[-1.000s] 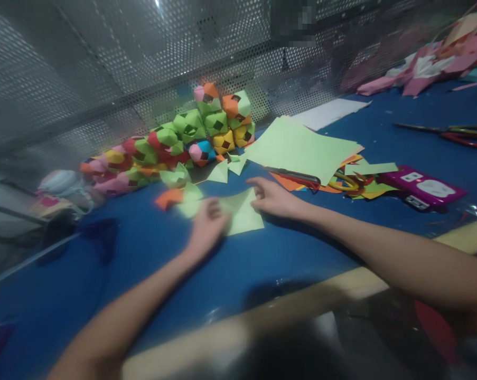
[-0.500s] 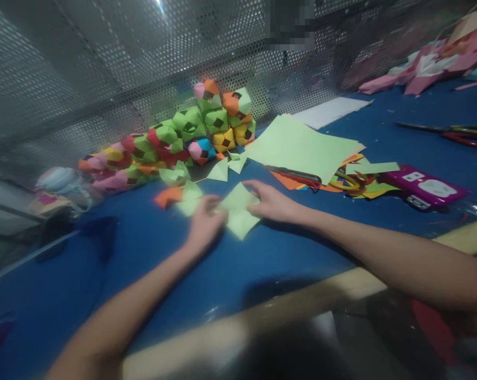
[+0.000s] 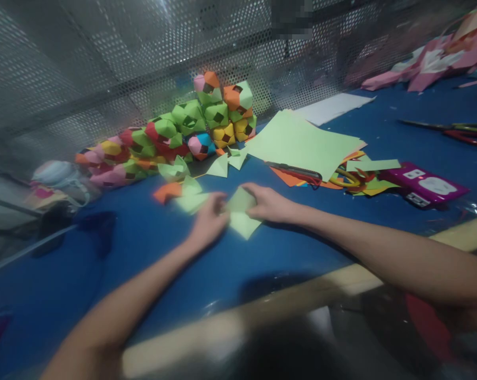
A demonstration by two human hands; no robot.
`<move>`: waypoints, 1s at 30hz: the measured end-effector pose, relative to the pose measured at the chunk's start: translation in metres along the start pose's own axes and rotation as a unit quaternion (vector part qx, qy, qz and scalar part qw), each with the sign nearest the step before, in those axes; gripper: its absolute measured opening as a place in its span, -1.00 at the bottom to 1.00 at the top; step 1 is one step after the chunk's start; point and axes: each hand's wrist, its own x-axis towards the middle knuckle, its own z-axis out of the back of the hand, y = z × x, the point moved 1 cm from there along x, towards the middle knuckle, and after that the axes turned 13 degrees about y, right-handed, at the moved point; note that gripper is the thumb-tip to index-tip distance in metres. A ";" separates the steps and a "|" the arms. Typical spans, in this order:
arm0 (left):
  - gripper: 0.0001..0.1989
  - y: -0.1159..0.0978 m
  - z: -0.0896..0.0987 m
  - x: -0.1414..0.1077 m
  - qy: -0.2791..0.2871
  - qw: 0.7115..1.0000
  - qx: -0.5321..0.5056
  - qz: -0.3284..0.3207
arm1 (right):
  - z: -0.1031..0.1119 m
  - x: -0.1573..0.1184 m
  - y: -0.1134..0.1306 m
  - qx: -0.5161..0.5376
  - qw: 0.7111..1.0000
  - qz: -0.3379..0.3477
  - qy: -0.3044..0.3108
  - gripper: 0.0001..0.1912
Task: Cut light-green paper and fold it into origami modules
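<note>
Between my two hands is a pale green square of paper (image 3: 244,224), set cornerwise and creased across its middle, its upper half tilted and darker. My left hand (image 3: 212,214) is closed, pinching its left corner. Closed on the right corner is my right hand (image 3: 268,203), with thumb and fingers on the two sides of the paper. Just left of my left hand lie folded pale green pieces (image 3: 190,196) and an orange folded piece (image 3: 167,192). Small folded green pieces (image 3: 219,166) lie a little beyond my hands.
Folded paper cubes (image 3: 188,117) are stacked against a perforated metal panel (image 3: 143,74). Right of them lie a green paper stack (image 3: 305,140), a utility knife (image 3: 293,171), yellow-handled scissors (image 3: 347,180), a purple box (image 3: 424,186) and red-handled scissors (image 3: 464,134). A blue-covered table (image 3: 162,295) spreads beneath.
The upper half of the green paper has tilted up and turned darker along the crease. Both hands keep their hold, and my left hand has shifted very slightly.
</note>
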 end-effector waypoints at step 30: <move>-0.59 0.004 0.000 0.000 0.007 0.997 0.059 -0.048 | 0.019 -0.007 -0.002 -0.047 0.998 0.035 0.021 -0.49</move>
